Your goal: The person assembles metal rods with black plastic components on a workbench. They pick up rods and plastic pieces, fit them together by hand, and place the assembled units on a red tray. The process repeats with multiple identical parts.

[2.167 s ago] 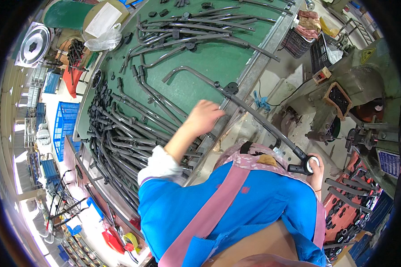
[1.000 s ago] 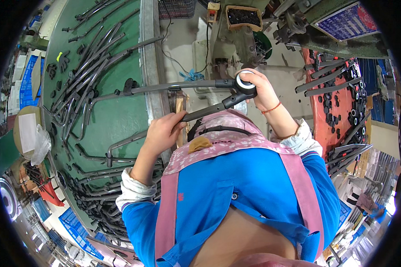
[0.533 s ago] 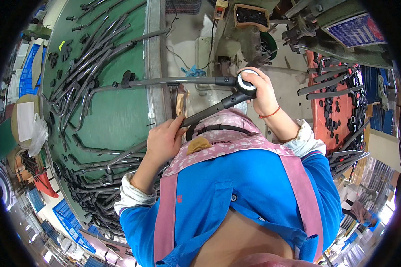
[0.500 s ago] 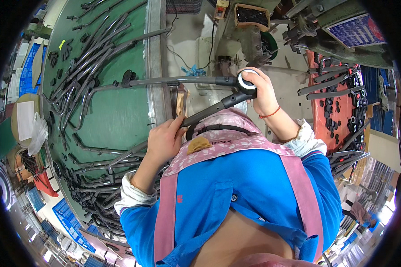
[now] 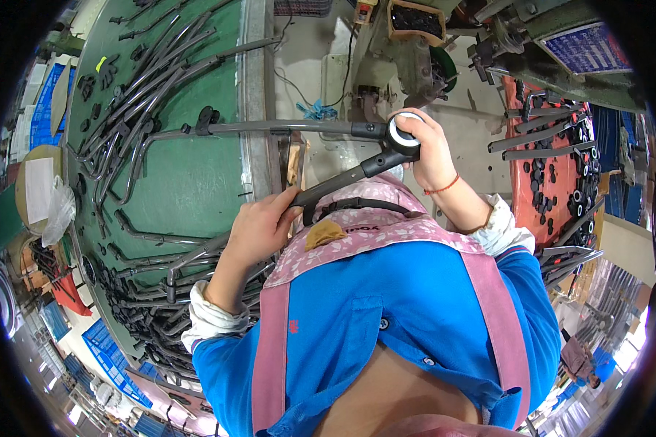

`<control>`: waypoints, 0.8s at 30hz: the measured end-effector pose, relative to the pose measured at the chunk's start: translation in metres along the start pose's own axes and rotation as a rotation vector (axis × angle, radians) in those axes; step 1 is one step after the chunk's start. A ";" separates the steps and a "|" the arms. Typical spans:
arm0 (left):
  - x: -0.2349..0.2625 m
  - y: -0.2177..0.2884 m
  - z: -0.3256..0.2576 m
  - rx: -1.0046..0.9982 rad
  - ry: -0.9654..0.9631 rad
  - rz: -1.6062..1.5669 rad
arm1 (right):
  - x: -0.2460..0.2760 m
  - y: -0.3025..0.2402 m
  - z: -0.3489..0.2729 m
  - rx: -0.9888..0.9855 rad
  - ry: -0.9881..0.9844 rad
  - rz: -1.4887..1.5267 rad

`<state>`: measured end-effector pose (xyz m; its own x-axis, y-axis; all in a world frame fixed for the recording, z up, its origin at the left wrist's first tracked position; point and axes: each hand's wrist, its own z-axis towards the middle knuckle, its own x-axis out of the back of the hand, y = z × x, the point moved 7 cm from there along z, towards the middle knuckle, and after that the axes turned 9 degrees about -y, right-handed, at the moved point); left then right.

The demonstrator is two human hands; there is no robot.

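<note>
The black joint (image 5: 399, 145) sits right of the green table (image 5: 186, 178), clasped in the right hand (image 5: 431, 151), thumb on top. Its near tube (image 5: 331, 187) runs left into the left hand (image 5: 261, 226), apparently closed around it, though some fingers are hidden; farther left, dark tubes (image 5: 153, 93) lie heaped.

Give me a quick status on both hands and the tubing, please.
Left hand around lower gray tube; right hand gripping white-ringed black joint; upper tube extends over green table; other tubes beside left forearm.
</note>
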<state>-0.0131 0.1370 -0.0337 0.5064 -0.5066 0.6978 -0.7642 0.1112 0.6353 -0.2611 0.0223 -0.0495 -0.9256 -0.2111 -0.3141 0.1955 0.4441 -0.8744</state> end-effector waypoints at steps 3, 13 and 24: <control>-0.002 0.008 0.001 -0.084 0.015 0.021 | 0.002 0.002 0.004 -0.045 -0.015 0.064; -0.003 0.014 -0.006 -0.062 0.016 -0.067 | -0.001 0.002 -0.004 -0.057 -0.033 0.136; -0.017 0.027 -0.032 0.032 0.053 0.081 | -0.010 -0.005 -0.018 0.046 0.004 0.045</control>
<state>-0.0292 0.1758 -0.0180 0.4621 -0.4514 0.7633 -0.8156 0.1217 0.5657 -0.2591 0.0378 -0.0356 -0.9169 -0.1879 -0.3522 0.2517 0.4126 -0.8754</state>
